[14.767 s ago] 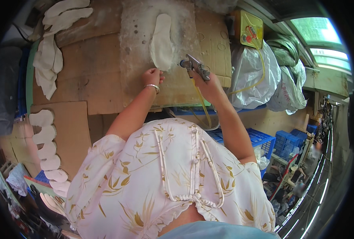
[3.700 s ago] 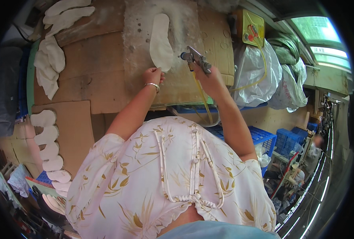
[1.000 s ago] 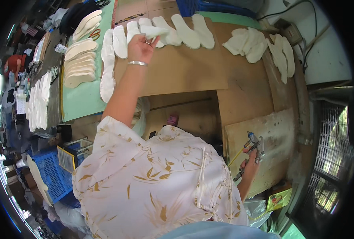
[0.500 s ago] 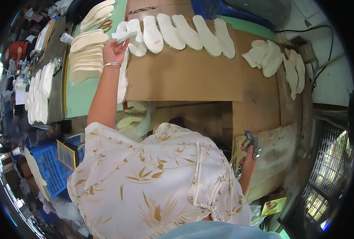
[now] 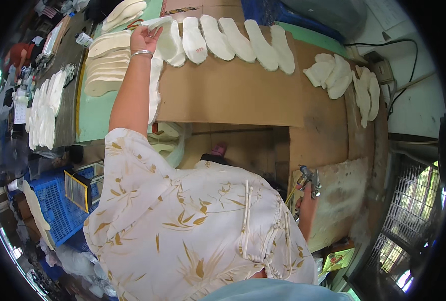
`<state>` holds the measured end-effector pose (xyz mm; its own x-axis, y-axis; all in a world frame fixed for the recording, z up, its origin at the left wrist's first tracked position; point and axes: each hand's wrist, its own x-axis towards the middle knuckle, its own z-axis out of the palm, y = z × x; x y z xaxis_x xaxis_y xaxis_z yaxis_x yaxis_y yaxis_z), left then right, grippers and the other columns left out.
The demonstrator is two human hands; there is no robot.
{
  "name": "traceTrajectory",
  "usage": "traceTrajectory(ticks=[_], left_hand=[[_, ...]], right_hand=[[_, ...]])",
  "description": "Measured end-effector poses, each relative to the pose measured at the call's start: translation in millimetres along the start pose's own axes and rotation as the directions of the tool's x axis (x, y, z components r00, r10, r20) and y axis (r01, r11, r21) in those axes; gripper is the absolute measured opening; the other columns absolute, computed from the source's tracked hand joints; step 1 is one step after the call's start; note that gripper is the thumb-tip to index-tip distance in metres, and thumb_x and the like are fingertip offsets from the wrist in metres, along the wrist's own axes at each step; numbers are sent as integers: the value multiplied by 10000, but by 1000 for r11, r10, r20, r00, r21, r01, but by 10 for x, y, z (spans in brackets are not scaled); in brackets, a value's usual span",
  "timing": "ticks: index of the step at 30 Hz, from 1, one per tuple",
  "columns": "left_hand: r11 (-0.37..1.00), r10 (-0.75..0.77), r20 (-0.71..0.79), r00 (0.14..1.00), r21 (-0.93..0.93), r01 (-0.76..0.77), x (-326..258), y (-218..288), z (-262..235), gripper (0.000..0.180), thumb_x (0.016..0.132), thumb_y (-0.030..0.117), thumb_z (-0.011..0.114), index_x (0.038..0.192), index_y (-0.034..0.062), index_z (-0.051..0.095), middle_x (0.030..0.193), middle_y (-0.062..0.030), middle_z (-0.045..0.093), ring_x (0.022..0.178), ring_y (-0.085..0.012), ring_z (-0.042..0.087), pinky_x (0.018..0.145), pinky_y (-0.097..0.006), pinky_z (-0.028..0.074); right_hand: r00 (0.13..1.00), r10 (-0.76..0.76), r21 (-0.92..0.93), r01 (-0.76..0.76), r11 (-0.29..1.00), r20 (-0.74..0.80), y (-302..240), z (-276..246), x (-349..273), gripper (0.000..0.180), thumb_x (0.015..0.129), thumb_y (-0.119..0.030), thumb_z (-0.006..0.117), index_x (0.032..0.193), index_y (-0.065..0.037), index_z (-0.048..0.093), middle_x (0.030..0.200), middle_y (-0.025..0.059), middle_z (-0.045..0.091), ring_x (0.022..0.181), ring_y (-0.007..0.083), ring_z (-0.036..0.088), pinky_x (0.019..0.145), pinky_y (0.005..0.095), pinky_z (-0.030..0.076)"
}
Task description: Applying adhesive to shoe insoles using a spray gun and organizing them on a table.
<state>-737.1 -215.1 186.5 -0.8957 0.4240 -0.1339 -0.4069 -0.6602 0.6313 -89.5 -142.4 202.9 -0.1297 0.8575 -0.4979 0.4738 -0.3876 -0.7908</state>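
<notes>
My left hand (image 5: 146, 40) reaches over the left end of a row of fluffy white insoles (image 5: 194, 41). Its fingers pinch the edge of a white insole (image 5: 158, 22), partly hidden by the hand and lying against the neighbouring one. Low on the right, my right hand (image 5: 305, 199) is wrapped round a metal spray gun (image 5: 310, 179) with a yellowish hose at its handle. The gun is held above a stained board (image 5: 341, 200). Several insoles in the row lie side by side on brown cardboard (image 5: 228, 98).
Stacked cream insoles (image 5: 105, 70) lie left of my forearm. Loose white pieces (image 5: 328, 75) and more insoles (image 5: 366, 95) sit at the right. A blue crate (image 5: 65, 215) stands lower left. A black cable (image 5: 416, 60) runs along the right wall.
My left hand has moved slightly up, laying the raised insole down toward the row's far left end. My right hand, with the spray gun, has shifted a little left.
</notes>
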Motion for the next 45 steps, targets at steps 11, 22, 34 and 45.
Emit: traceTrajectory(ticks=[11,22,34,45], left_hand=[[996,-59,-123,991,-80,49,-1199,-219,-959,147,722,29,485,848,-35,524,910,-142,594,916,-285,560,912,-503,429],[847,-165,-473,866,382,370,-2199,-792,-1968,192,785,137,568,884,-23,532,831,-100,586,721,-234,604,645,-335,533],[498,202,-340,919,843,203,-2314,-1528,-1633,231,819,201,528,920,-2,570,774,-95,580,546,-159,551,446,-260,448],[264,-482,527,700,849,-458,-2047,-4216,1357,271,778,247,615,957,45,642,827,-92,657,803,-180,627,700,-289,480]], right_hand=[[1000,21,7,-21,1000,-6,97,-85,-161,282,901,-294,476,1001,-34,522,790,30,584,396,51,374,349,207,290],[996,21,-6,-20,1000,84,191,-229,-231,285,905,-293,474,1005,-32,530,795,30,586,395,53,374,353,210,295],[994,18,120,-4,993,-111,569,-505,-265,314,875,-337,513,802,-43,600,484,-21,402,367,66,364,355,239,270],[877,260,335,-122,934,-405,712,-823,-102,293,881,-315,513,869,-36,598,581,14,509,344,56,344,335,235,259]])
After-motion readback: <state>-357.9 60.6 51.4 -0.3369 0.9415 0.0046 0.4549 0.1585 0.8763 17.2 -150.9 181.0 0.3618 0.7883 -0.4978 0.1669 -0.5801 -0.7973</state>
